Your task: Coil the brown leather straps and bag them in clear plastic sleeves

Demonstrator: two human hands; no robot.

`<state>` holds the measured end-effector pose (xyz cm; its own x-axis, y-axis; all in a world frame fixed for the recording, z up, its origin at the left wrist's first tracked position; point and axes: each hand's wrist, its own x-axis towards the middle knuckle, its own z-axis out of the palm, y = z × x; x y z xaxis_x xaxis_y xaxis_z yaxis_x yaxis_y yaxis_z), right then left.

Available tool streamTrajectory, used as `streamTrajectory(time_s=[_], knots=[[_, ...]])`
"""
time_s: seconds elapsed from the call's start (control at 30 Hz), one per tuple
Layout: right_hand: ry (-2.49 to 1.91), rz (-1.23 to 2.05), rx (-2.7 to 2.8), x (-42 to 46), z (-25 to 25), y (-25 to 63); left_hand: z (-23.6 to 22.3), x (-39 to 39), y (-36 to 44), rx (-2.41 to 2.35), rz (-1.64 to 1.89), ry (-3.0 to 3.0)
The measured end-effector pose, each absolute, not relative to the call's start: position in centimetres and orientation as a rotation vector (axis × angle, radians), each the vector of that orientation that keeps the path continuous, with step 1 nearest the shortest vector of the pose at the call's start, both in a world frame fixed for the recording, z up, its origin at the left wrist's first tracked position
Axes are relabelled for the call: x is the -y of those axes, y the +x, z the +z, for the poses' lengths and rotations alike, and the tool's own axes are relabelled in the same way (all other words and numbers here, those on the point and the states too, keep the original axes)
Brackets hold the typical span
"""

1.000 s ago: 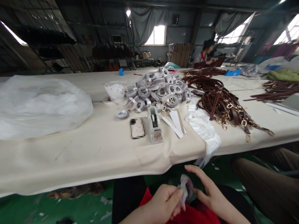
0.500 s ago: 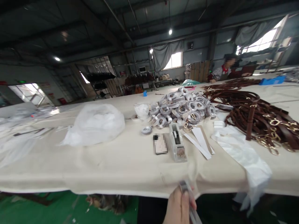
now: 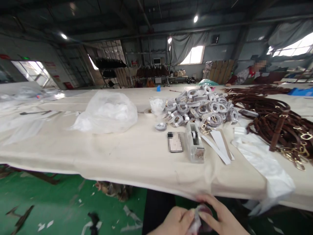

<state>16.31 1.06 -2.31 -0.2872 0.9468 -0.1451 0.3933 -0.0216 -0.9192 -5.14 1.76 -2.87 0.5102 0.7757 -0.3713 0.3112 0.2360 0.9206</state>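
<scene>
Both my hands are low at the bottom edge, below the table's front edge, pinching one small wrapped coil (image 3: 199, 219) in clear plastic between them. My left hand (image 3: 174, 222) grips it from the left with fingers closed. My right hand (image 3: 220, 219) closes round it from the right. On the cream table (image 3: 127, 156) ahead lie a tape dispenser (image 3: 195, 147), a phone (image 3: 175, 142), white paper strips (image 3: 218, 147) and a heap of wrapped coils (image 3: 200, 107).
A big clear plastic bag (image 3: 106, 112) sits at the table's left middle. Brown leather straps with gold clasps (image 3: 276, 120) pile at the right, white plastic sheets (image 3: 264, 161) hang over the front edge. A person (image 3: 251, 73) sits at the far right. Scraps litter the green floor (image 3: 61, 209).
The view has swung left and slightly down. My right hand has come back into view, and both hands now hold the wrapped coil low under the table edge.
</scene>
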Motion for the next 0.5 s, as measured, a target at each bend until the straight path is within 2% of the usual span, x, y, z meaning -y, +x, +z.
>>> streamTrajectory(time_s=[0.07, 0.17, 0.3, 0.5], knots=[[-1.419, 1.197, 1.807, -0.1, -1.7, 15.9, -1.8, -1.5, -5.2, -0.957, 0.371, 1.160], [-1.417, 1.213, 1.949, 1.3, -2.0, 14.9, -1.1, -1.5, -5.2, -0.872, 0.381, 1.021], [-1.467, 1.194, 1.851, 1.6, -3.5, 13.7, -1.4, -1.8, -5.0, -0.733, 0.350, 0.998], [-1.315, 1.471, 1.747, 0.8, -2.1, 12.7, 2.4, -3.4, -5.0, -0.563, 0.655, 0.697]])
